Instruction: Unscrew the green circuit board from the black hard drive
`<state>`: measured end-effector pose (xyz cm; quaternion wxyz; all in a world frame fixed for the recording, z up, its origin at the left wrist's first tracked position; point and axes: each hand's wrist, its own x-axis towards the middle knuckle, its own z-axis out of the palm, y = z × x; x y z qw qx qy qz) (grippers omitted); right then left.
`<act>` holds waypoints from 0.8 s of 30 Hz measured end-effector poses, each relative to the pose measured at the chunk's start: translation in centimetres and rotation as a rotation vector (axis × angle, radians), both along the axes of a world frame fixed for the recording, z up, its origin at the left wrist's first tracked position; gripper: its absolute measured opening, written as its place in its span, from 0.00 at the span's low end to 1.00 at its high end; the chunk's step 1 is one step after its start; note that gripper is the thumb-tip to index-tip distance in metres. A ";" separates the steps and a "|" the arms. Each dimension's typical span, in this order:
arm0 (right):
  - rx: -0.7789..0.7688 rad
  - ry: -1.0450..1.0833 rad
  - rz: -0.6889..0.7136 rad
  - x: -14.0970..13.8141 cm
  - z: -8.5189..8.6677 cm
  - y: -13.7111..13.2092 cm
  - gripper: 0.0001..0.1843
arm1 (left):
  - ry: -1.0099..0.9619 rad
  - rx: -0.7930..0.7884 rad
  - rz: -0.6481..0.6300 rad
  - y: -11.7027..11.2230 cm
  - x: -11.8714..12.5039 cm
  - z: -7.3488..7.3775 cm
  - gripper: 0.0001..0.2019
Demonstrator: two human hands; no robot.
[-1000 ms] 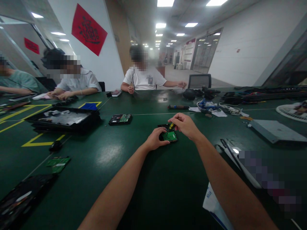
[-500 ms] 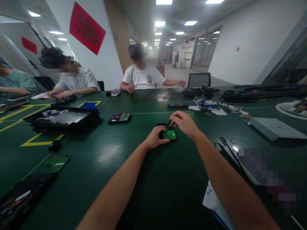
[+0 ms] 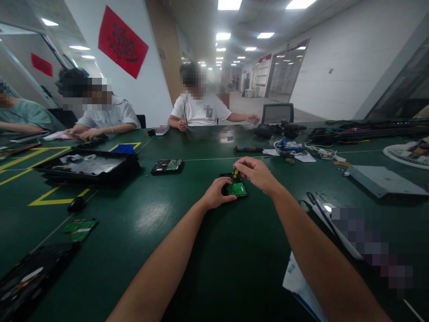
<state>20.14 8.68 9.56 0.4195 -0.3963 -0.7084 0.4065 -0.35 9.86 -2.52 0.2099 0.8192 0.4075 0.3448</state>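
A hard drive (image 3: 238, 190) with a green circuit board facing up lies on the dark green table in front of me. My left hand (image 3: 219, 193) is closed around its left side, thumb along the near edge and fingers at the far edge. Above the board, my right hand (image 3: 254, 172) pinches a small yellow-and-black screwdriver (image 3: 236, 173), held nearly upright. Its tip is down at the board, but too small to make out whether it touches a screw.
Left of my hands lies another hard drive (image 3: 167, 166). Farther left are a black tray (image 3: 87, 165), a loose green circuit board (image 3: 80, 229) and a black casing (image 3: 36, 273). A pen-like tool (image 3: 248, 149) lies beyond; a grey metal box (image 3: 385, 181) is at right. A co-worker (image 3: 201, 107) sits opposite.
The screwdriver stands slightly more upright and has shifted a little left, along with my right fingertips. My left hand and the hard drive stay in place.
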 end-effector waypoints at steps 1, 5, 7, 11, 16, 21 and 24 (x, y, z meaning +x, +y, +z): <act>0.001 -0.007 -0.026 0.0 -0.1 0.1 0.11 | 0.003 0.002 0.001 0.0 0.0 0.0 0.30; -0.021 0.041 -0.024 0.1 -0.5 0.3 0.10 | 0.012 0.014 -0.008 0.0 -0.1 0.0 0.30; -0.022 0.070 0.021 0.0 -0.6 0.3 0.12 | 0.008 0.018 -0.013 0.1 -0.1 -0.1 0.30; -0.049 0.087 0.096 -0.1 -0.5 0.1 0.16 | -0.016 0.022 -0.014 0.1 -0.1 -0.3 0.30; 0.043 0.022 0.053 -0.1 -0.5 0.2 0.14 | -0.023 0.015 -0.002 0.1 0.0 -0.2 0.30; 0.046 0.010 -0.071 0.1 -0.9 0.5 0.12 | -0.002 0.008 -0.011 -0.1 0.0 0.2 0.30; 0.010 0.046 -0.011 -0.1 -0.8 0.4 0.14 | -0.007 0.016 -0.013 -0.1 0.0 0.1 0.30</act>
